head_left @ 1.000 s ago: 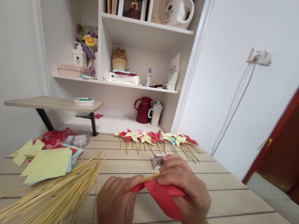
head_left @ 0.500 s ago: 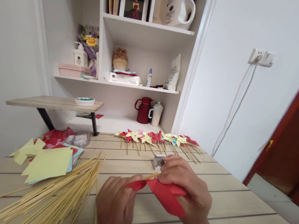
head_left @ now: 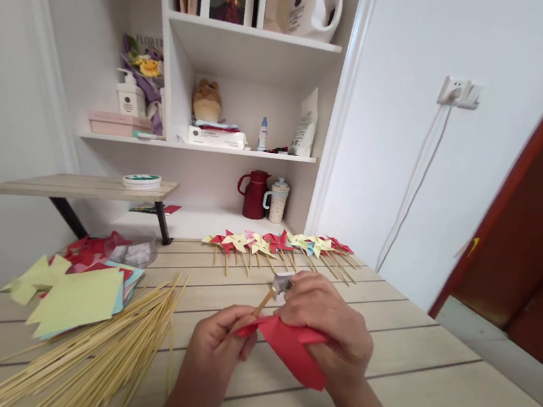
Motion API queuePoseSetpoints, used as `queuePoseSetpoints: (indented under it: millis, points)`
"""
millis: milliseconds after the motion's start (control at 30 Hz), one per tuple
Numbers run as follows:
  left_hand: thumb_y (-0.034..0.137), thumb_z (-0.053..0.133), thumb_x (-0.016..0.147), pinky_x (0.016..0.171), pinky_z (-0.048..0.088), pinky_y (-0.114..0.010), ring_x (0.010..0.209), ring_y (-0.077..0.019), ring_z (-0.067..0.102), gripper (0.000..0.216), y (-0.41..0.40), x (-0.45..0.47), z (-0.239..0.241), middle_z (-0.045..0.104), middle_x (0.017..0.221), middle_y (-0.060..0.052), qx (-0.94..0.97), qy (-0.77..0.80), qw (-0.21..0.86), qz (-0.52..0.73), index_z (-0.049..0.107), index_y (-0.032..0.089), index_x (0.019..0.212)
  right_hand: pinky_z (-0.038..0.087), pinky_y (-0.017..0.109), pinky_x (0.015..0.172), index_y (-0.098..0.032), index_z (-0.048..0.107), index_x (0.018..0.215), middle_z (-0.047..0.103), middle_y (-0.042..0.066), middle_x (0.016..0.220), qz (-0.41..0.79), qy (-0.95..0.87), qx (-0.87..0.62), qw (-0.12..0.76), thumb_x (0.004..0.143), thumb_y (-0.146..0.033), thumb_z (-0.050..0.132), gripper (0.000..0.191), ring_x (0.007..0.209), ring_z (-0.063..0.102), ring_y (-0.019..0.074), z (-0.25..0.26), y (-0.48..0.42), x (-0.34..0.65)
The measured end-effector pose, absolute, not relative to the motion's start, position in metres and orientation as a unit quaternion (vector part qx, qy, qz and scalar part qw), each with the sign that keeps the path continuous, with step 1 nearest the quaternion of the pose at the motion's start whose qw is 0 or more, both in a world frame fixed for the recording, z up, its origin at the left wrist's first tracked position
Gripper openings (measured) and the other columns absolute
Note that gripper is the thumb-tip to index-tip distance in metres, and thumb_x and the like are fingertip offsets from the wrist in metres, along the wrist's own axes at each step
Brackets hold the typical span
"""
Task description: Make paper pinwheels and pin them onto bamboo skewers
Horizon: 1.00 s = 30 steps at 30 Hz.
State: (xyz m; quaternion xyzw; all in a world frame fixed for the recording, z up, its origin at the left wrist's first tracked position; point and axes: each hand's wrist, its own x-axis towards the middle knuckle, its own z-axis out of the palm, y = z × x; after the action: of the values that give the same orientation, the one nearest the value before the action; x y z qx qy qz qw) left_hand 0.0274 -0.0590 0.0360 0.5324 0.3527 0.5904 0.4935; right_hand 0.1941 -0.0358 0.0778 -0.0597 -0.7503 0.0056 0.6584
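Note:
A folded red paper pinwheel (head_left: 293, 353) is held between my two hands above the table. My left hand (head_left: 215, 347) is closed, pinching its left edge. Wrapped over the right side of the paper is my right hand (head_left: 332, 326), its fingers bent and partly hiding the folds. A short length of wooden stick (head_left: 264, 302) slants up from behind the paper near my left fingertips; its other end is hidden. Just beyond my right fingers stands a small grey box (head_left: 282, 284), partly covered by them.
Finished pinwheels (head_left: 266, 244) on sticks lie in a row at the back. To the left are a pile of bamboo sticks (head_left: 114, 350), stacked yellow paper (head_left: 79, 298), a clear tub (head_left: 136, 253) and a raised wooden stand (head_left: 87, 184). Shelves hold a red jug (head_left: 256, 196).
The stick behind the paper now points up more steeply and shows more of its length. My left hand has turned and its fingers are repositioned. The camera view has shifted slightly.

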Motion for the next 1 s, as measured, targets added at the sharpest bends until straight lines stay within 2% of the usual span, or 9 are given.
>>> queuePoseSetpoints:
  millis: [167,267,367,500,600,767,1000]
  points:
    - [0.036,0.062,0.082,0.049,0.03,-0.02,0.051,-0.0086,0.037,0.022,-0.0622,0.0287,0.0343,0.046,0.054,0.004,0.563,0.354,0.461,0.587,0.073,0.017,0.087,0.052,0.046,0.08,-0.021,0.072,0.097,0.073,0.006,0.074,0.003,-0.748,-0.063,0.661,0.095,-0.024,0.057,0.016,0.076,0.064,0.021,0.0756,-0.0356,0.1955]
    - [0.036,0.06,0.084,0.049,0.031,-0.021,0.049,-0.0089,0.036,0.024,-0.0656,0.0299,0.0384,0.045,0.052,0.004,0.58,0.371,0.426,0.586,0.073,0.016,0.085,0.052,0.046,0.079,-0.022,0.072,0.099,0.073,0.006,0.075,0.003,-0.744,-0.068,0.665,0.093,-0.023,0.059,0.014,0.076,0.064,0.0206,0.0754,-0.0358,0.1953]
    - [0.034,0.059,0.085,0.05,0.033,-0.021,0.05,-0.0096,0.039,0.024,-0.067,0.0297,0.04,0.047,0.052,0.004,0.599,0.379,0.393,0.586,0.073,0.016,0.081,0.052,0.046,0.079,-0.023,0.073,0.098,0.073,0.006,0.075,0.003,-0.744,-0.07,0.665,0.094,-0.025,0.059,0.014,0.076,0.064,0.0208,0.0763,-0.0357,0.1949]
    - [0.031,0.057,0.086,0.05,0.037,-0.021,0.052,-0.0106,0.045,0.023,-0.067,0.0284,0.0363,0.051,0.054,0.003,0.618,0.381,0.347,0.594,0.074,0.017,0.086,0.052,0.045,0.078,-0.022,0.073,0.097,0.073,0.005,0.074,-0.002,-0.744,-0.067,0.665,0.094,-0.025,0.059,0.015,0.075,0.064,0.0208,0.0774,-0.0357,0.1951]
    - [0.03,0.057,0.086,0.051,0.04,-0.021,0.052,-0.0108,0.048,0.022,-0.0668,0.0275,0.0344,0.052,0.054,0.003,0.629,0.388,0.3,0.603,0.072,0.017,0.077,0.052,0.046,0.079,-0.023,0.073,0.098,0.073,0.005,0.074,-0.003,-0.744,-0.068,0.664,0.095,-0.025,0.057,0.016,0.075,0.064,0.0208,0.0773,-0.0362,0.1955]
    - [0.028,0.057,0.086,0.053,0.045,-0.02,0.053,-0.0113,0.054,0.033,-0.0658,0.0259,0.036,0.058,0.056,0.002,0.657,0.389,0.21,0.611,0.059,0.018,0.055,0.052,0.045,0.077,-0.022,0.072,0.097,0.072,0.005,0.073,-0.004,-0.746,-0.073,0.662,0.095,-0.023,0.057,0.016,0.074,0.063,0.0202,0.0771,-0.0372,0.1956]
    - [0.024,0.055,0.088,0.056,0.049,-0.021,0.057,-0.0119,0.061,0.032,-0.0665,0.0243,0.0345,0.067,0.063,0.001,0.677,0.389,0.136,0.609,0.06,0.019,0.056,0.053,0.045,0.077,-0.022,0.072,0.096,0.071,0.005,0.073,-0.01,-0.747,-0.074,0.661,0.095,-0.025,0.056,0.016,0.074,0.063,0.0203,0.0764,-0.0369,0.1954]
